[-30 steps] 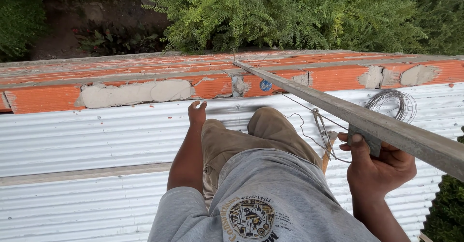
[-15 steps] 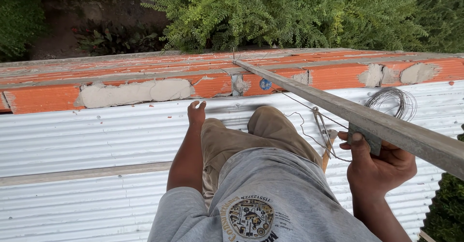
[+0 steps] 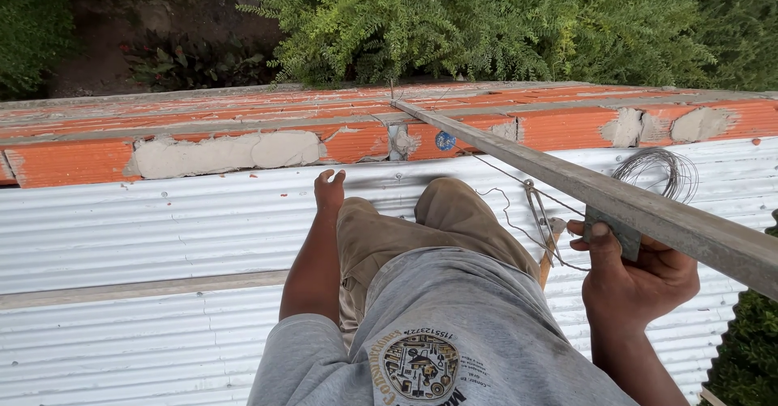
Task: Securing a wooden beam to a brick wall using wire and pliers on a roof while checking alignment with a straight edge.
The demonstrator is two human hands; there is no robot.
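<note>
Fingers of the right hand (image 3: 636, 280) stay wrapped round the long grey metal bar (image 3: 616, 203) near the corrugated silver roof's (image 3: 162, 236) right edge — nothing has shifted — while the left hand (image 3: 328, 189) rests open-palmed by the orange brick wall (image 3: 73, 161).

Long grey metal bar (image 3: 648, 211) slanting from brick wall (image 3: 567, 126) over corrugated roof (image 3: 162, 236)

Corrugated metal roof (image 3: 146, 236) (silver-white) under wire coil (image 3: 658, 171), pincers (image 3: 541, 215), left hand (image 3: 329, 190).
</note>
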